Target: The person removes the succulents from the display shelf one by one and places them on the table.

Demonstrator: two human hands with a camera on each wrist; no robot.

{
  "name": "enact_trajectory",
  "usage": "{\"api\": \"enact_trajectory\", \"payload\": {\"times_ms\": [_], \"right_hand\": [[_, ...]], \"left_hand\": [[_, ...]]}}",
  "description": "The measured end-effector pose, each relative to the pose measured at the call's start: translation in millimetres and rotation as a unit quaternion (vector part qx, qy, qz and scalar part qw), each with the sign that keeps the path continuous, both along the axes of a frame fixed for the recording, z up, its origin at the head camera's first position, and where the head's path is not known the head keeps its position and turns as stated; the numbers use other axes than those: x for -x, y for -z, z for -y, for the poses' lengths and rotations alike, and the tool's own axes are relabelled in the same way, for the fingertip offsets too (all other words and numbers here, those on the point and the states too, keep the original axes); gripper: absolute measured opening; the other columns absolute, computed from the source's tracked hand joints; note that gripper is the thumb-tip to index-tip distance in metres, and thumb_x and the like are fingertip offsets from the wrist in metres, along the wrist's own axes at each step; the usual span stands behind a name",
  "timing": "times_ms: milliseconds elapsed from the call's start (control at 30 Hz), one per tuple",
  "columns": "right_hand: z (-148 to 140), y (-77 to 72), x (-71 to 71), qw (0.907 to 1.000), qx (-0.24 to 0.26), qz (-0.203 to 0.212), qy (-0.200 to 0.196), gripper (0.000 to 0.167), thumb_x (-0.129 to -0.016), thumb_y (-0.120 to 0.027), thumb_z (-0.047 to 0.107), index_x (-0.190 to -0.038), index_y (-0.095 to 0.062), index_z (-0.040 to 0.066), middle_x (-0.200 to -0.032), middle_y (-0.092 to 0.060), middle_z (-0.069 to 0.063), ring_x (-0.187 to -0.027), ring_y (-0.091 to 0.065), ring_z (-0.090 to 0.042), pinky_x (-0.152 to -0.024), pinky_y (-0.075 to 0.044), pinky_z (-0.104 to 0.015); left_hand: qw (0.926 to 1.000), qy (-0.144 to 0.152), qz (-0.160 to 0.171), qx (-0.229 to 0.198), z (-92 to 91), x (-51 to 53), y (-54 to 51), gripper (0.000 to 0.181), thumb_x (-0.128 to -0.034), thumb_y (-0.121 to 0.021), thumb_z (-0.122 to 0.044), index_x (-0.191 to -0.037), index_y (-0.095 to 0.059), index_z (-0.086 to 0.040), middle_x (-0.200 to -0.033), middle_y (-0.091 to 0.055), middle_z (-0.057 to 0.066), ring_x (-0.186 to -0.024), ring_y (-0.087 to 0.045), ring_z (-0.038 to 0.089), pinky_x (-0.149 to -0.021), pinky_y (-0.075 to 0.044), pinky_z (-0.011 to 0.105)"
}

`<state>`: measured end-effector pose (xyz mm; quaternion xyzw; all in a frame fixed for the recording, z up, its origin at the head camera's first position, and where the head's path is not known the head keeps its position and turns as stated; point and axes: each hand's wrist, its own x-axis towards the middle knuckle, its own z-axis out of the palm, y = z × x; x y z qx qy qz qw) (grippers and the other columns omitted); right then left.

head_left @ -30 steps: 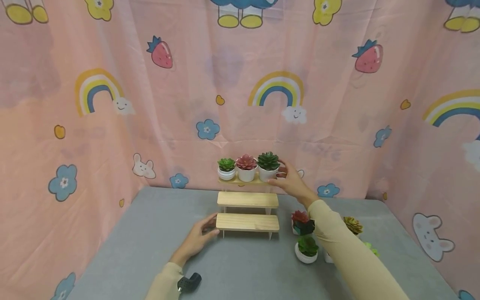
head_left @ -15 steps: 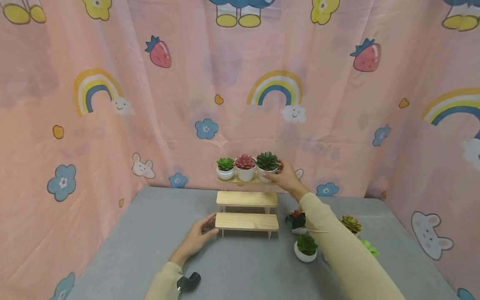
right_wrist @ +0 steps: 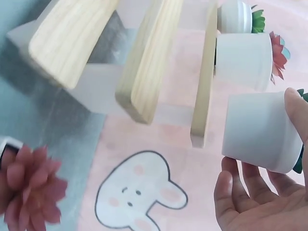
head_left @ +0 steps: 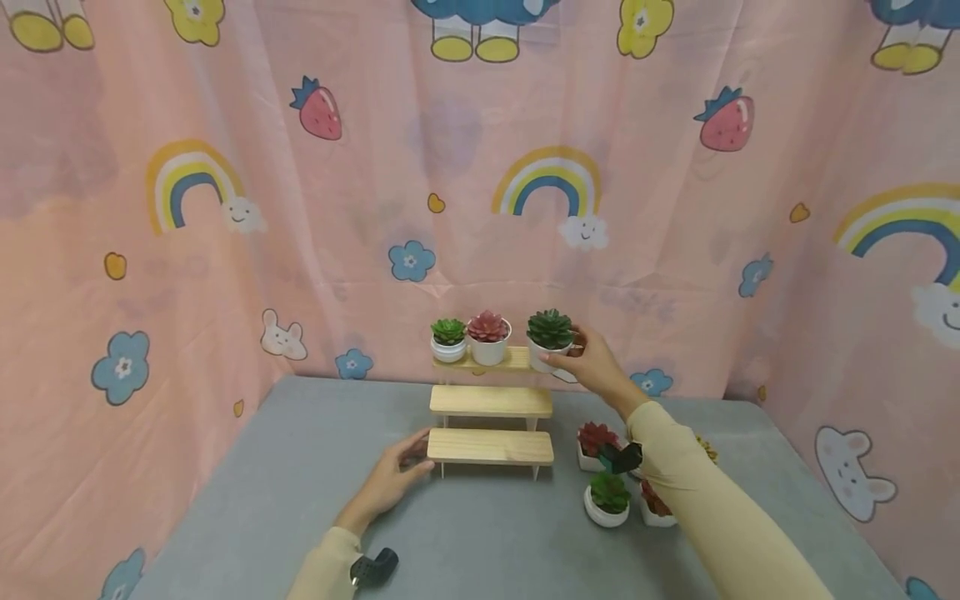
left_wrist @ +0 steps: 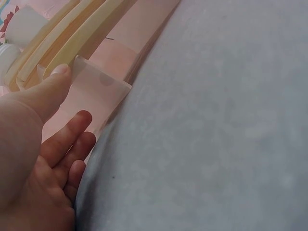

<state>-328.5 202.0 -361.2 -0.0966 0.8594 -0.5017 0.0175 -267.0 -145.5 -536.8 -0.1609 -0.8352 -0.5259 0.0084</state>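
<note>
- Pot (right_wrist: pixel 255 127) containing dark-green succulent (head_left: pixel 551 327) was gripped by right hand (head_left: pixel 597 364), just above the end of the top tier (head_left: pixel 516 358).
- Left hand (head_left: pixel 392 477), fingers relaxed, touched lowest tier (head_left: pixel 491 447).
- Potted pink succulent (head_left: pixel 487 326) and small green succulent (head_left: pixel 448 331) stood left of right hand.

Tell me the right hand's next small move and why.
Probably shift left: the right hand holds the dark green potted succulent clear of the top shelf, partly past its right end, with bare board showing beside the pink-red succulent.
</note>
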Motion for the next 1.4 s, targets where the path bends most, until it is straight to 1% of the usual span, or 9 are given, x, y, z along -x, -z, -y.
{"api": "enact_trajectory", "payload": {"times_ms": [167, 367, 533, 667, 900, 1067, 1167, 1300, 1400], "right_hand": [[-13.0, -1.2, -10.6, 0.9985, -0.042, -0.031, 0.017, 0.097, -0.094, -0.072, 0.037, -0.161, -0.013, 0.000, -0.160, -0.031, -0.028, -0.129, -0.052, -0.041, -0.102, -0.048, -0.054], [-29.2, -5.3, -28.3, 0.9970, -0.055, -0.052, 0.012, 0.094, -0.094, -0.071, 0.035, -0.160, -0.014, -0.001, -0.158, -0.032, -0.030, -0.126, -0.053, -0.042, -0.095, -0.051, -0.051], [-39.2, -9.7, -44.6, 0.9962, -0.059, -0.063, 0.007, 0.095, -0.096, -0.069, 0.030, -0.160, -0.009, -0.004, -0.160, -0.024, -0.035, -0.127, -0.051, -0.045, -0.098, -0.049, -0.055], [-47.3, -10.3, -57.4, 0.9962, -0.063, -0.060, 0.004, 0.096, -0.096, -0.069, 0.031, -0.161, -0.006, -0.002, -0.162, -0.018, -0.036, -0.129, -0.050, -0.046, -0.101, -0.047, -0.058], [-66.8, 0.5, -82.4, 0.9965, -0.069, -0.048, 0.003, 0.098, -0.097, -0.069, 0.031, -0.160, -0.003, -0.005, -0.162, -0.014, -0.038, -0.137, -0.040, -0.054, -0.106, -0.041, -0.064], [-79.3, 9.9, -97.4, 0.9950, -0.077, -0.064, 0.004, 0.093, -0.097, -0.068, 0.026, -0.158, -0.008, -0.010, -0.159, -0.019, -0.041, -0.128, -0.049, -0.053, -0.100, -0.046, -0.062], [-84.4, 12.7, -105.7, 0.9941, -0.085, -0.066, 0.011, 0.092, -0.097, -0.069, 0.026, -0.158, -0.010, -0.010, -0.158, -0.022, -0.041, -0.127, -0.050, -0.051, -0.097, -0.048, -0.057], [-91.2, 16.3, -114.5, 0.9925, -0.094, -0.077, 0.017, 0.091, -0.095, -0.070, 0.024, -0.157, -0.013, -0.010, -0.157, -0.026, -0.041, -0.127, -0.052, -0.049, -0.091, -0.052, -0.035], [-97.1, 19.6, -120.0, 0.9916, -0.100, -0.079, 0.021, 0.090, -0.096, -0.070, 0.024, -0.157, -0.015, -0.011, -0.156, -0.028, -0.041, -0.126, -0.052, -0.049, -0.086, -0.052, -0.026]], "left_hand": [[1.0000, -0.001, 0.008, -0.003, -0.5, 0.7, 0.9, 0.061, -0.0966, -0.069, -0.026, -0.151, -0.047, -0.009, -0.135, -0.066, 0.014, -0.123, -0.062, 0.033, -0.100, -0.043, 0.045], [0.9999, 0.001, 0.009, -0.010, -0.9, 0.7, 0.7, 0.060, -0.0970, -0.069, -0.026, -0.151, -0.048, -0.010, -0.135, -0.066, 0.014, -0.124, -0.061, 0.033, -0.100, -0.042, 0.047], [0.9999, -0.001, 0.010, -0.010, -0.4, 0.6, -1.3, 0.060, -0.0968, -0.069, -0.026, -0.151, -0.048, -0.010, -0.135, -0.066, 0.013, -0.124, -0.061, 0.032, -0.101, -0.042, 0.047], [1.0000, -0.001, 0.003, -0.004, 0.5, 1.2, -1.5, 0.060, -0.0972, -0.068, -0.026, -0.151, -0.048, -0.009, -0.135, -0.066, 0.015, -0.123, -0.062, 0.034, -0.100, -0.043, 0.047], [1.0000, 0.005, 0.006, -0.005, 0.7, 3.5, 1.5, 0.061, -0.0968, -0.069, -0.027, -0.151, -0.047, -0.009, -0.135, -0.066, 0.015, -0.124, -0.062, 0.034, -0.101, -0.042, 0.046], [0.9999, 0.009, 0.003, -0.003, 0.9, 3.6, 3.5, 0.061, -0.0975, -0.068, -0.027, -0.151, -0.046, -0.009, -0.136, -0.066, 0.014, -0.125, -0.061, 0.033, -0.100, -0.042, 0.046], [0.9999, 0.009, 0.001, -0.005, 1.3, 2.8, 3.6, 0.060, -0.0976, -0.068, -0.026, -0.151, -0.047, -0.009, -0.135, -0.066, 0.013, -0.124, -0.061, 0.033, -0.101, -0.042, 0.047], [0.9999, 0.009, 0.000, -0.011, 1.6, 2.5, 3.9, 0.059, -0.0970, -0.068, -0.025, -0.150, -0.048, -0.009, -0.135, -0.066, 0.013, -0.124, -0.061, 0.033, -0.101, -0.042, 0.047], [0.9999, 0.006, 0.002, -0.010, 1.5, 2.7, 4.3, 0.059, -0.0967, -0.069, -0.025, -0.150, -0.048, -0.010, -0.135, -0.066, 0.013, -0.124, -0.061, 0.032, -0.101, -0.042, 0.047]]}}
